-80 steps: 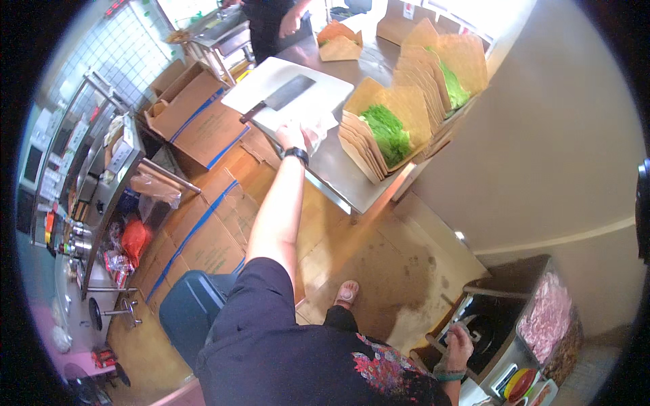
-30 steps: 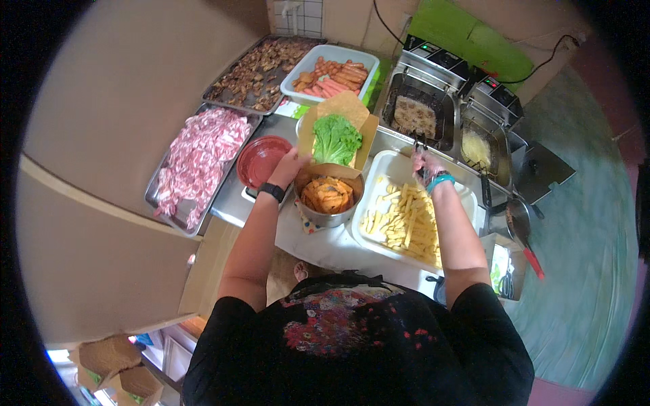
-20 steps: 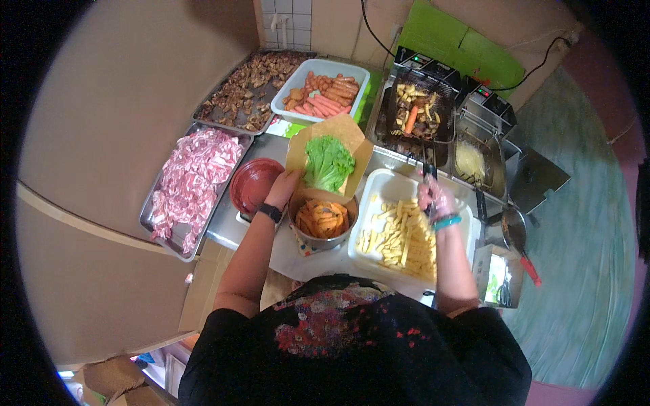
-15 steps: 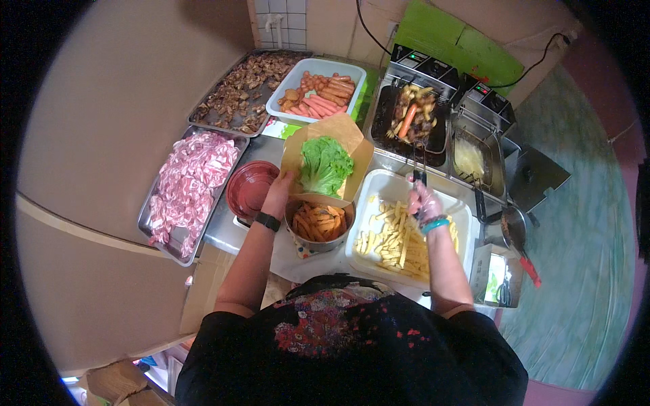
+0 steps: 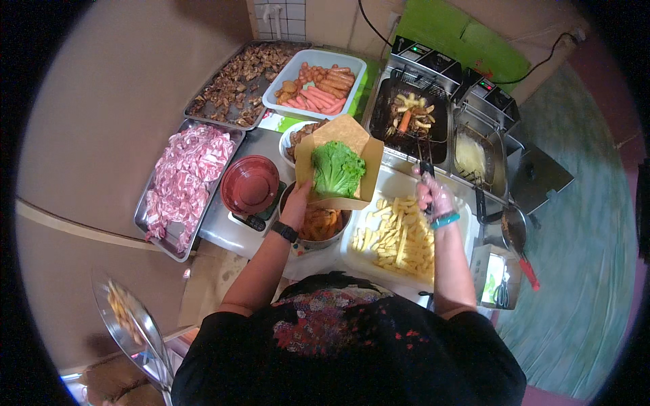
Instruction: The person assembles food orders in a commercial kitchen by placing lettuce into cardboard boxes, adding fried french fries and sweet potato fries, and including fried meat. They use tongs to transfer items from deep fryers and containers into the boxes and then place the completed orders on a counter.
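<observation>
My left hand grips the left side of an open brown paper takeout box, with a green lettuce leaf lying inside. The box hangs over a pot of orange-brown fried pieces, hiding part of it. My right hand, in a clear plastic glove, is closed round the dark handle of a fryer basket. Inside that basket, within the left fryer, are a sausage, pale fries and browned pieces. Below my right hand sits a white tub of cut potato fries.
Left are a tray of raw sliced meat, a tray of cooked meat, red-brown bowls and a scale. Sausages fill a tub. A second fryer and a red-handled strainer stand right. A steel dish shows lower left.
My left hand has moved the box right, uncovering a white bowl of meat. The basket's food looks smaller and lower in the fryer. A steel dish with fries has appeared at lower left.
</observation>
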A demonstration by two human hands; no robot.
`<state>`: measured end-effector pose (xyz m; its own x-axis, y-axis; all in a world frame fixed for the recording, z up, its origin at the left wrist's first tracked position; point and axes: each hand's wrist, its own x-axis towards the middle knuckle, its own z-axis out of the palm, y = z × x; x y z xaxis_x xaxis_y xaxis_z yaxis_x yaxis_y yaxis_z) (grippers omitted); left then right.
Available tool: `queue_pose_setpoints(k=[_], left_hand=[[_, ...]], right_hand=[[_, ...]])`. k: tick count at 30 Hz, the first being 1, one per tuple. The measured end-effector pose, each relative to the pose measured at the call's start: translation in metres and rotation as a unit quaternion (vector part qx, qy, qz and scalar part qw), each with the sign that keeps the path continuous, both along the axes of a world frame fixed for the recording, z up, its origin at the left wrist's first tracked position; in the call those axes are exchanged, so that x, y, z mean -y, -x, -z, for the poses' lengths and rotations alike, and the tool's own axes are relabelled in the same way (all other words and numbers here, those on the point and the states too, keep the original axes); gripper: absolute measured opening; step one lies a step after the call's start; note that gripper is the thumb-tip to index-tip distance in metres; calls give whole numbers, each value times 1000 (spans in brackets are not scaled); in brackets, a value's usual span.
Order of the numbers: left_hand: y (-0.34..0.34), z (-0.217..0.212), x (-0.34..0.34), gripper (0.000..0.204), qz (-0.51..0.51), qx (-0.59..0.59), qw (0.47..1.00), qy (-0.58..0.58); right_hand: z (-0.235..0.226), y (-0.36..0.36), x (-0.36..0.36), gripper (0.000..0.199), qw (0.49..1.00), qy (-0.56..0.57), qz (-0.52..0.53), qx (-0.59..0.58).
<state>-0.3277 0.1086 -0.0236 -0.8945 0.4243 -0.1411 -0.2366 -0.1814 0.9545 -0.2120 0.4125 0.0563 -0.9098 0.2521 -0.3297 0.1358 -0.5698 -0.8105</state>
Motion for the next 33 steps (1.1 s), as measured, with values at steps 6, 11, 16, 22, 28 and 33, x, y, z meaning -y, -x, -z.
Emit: queue_pose_setpoints(k=[6, 11, 16, 22, 28, 33], left_hand=[[-12, -17, -11, 44, 52, 105, 992, -38], [-21, -19, -9, 48, 14, 116, 993, -19], [-24, -11, -12, 49, 5, 132, 990, -40], [-24, -13, -17, 47, -14, 125, 991, -39], [-33, -15, -22, 48, -13, 129, 991, -27], [-38, -16, -26, 50, -30, 114, 992, -44]], right_hand=[[24, -16, 3, 31, 999, -5, 26, 18], [6, -24, 6, 31, 999, 9, -13, -33], [25, -23, 5, 31, 999, -20, -20, 20], [-4, -31, 6, 36, 998, 22, -36, -38], [-12, -33, -6, 36, 999, -10, -46, 21], [-12, -41, 6, 35, 999, -11, -26, -44]])
